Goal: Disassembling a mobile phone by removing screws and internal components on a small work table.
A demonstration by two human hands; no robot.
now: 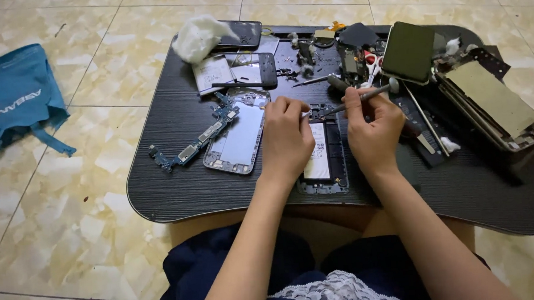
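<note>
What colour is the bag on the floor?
Blue, with a white mark; the bag shows in the head view.

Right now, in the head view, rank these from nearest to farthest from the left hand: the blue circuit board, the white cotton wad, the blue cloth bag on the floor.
Measured from the left hand:
1. Blue circuit board, on the table just to its left.
2. White cotton wad, at the table's far left corner.
3. Blue cloth bag, on the floor tiles, far left.

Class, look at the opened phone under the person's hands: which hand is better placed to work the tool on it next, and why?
Probably the right hand: it already grips the screwdriver, whose tip points at the top of the opened phone. The left hand rests on the phone, holding no tool, so it suits steadying.
</note>
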